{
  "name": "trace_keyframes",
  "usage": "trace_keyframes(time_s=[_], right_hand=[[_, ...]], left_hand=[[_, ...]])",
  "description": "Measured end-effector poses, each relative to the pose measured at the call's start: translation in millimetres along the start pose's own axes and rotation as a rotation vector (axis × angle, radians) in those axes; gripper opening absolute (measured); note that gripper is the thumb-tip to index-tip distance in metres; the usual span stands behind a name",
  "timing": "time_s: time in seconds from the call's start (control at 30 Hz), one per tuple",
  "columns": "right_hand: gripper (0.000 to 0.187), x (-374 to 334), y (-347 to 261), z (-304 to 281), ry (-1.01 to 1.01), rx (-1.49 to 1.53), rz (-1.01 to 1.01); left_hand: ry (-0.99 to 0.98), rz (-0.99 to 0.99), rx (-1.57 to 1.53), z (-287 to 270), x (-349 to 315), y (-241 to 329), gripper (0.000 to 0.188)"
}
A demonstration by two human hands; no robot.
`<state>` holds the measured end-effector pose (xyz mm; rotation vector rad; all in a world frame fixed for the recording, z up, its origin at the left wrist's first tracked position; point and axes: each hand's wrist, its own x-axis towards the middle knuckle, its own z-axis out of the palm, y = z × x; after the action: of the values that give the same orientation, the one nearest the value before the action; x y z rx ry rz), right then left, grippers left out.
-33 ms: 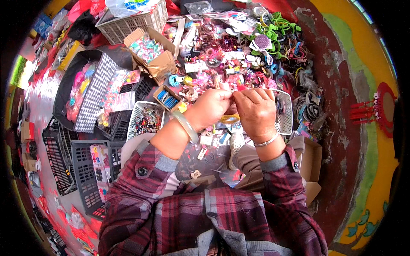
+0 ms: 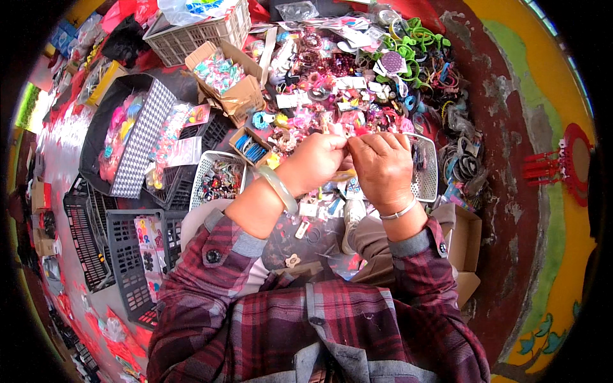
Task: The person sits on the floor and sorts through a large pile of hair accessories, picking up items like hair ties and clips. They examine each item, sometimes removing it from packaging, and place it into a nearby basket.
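Note:
Fingertip to fingertip, my left hand point(image 2: 313, 159) and my right hand point(image 2: 382, 167) meet over the near side of a large heap of hair accessories point(image 2: 319, 96). Both are closed in a pinch. What they grip is hidden by the fingers; a bit of yellow point(image 2: 347, 165) shows between them. A white basket point(image 2: 196, 184) of small mixed pieces stands left of my left wrist, beside a little cardboard box holding blue strips point(image 2: 253, 150). Another white basket point(image 2: 432, 169) is partly covered by my right hand.
Farther left are a houndstooth-patterned box point(image 2: 145, 134), a cardboard box point(image 2: 240, 97) of pastel packets, and a grey crate point(image 2: 121, 249). Green headbands point(image 2: 415, 51) lie at the far right of the heap. Near my right sleeve is an open carton point(image 2: 471, 236). My shoe point(image 2: 352, 217) rests below my hands.
The yellow ring-shaped piece that showed below my hands is now mostly out of sight behind them. My hands have hardly moved.

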<state>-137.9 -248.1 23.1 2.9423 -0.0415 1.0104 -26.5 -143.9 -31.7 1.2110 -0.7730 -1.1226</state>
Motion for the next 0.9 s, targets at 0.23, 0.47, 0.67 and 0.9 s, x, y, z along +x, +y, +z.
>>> trace_keyframes(time_s=[0.23,0.47,0.67,0.9], right_hand=[[0.013,1,-3,-3,-0.036,0.001,-0.011],[0.010,5,3,3,0.151,0.244,0.150],[0.005,-10,34,3,0.293,0.912,0.734],[0.005,-21,82,-19,0.626,1.333,0.935]], left_hand=[[0.043,0.165,0.648,7,-9,26,0.021],[0.065,0.169,0.347,3,-3,6,0.022],[0.039,0.033,-0.085,-1,-9,23,0.025],[0.202,-0.052,-0.457,-18,-11,34,0.026]])
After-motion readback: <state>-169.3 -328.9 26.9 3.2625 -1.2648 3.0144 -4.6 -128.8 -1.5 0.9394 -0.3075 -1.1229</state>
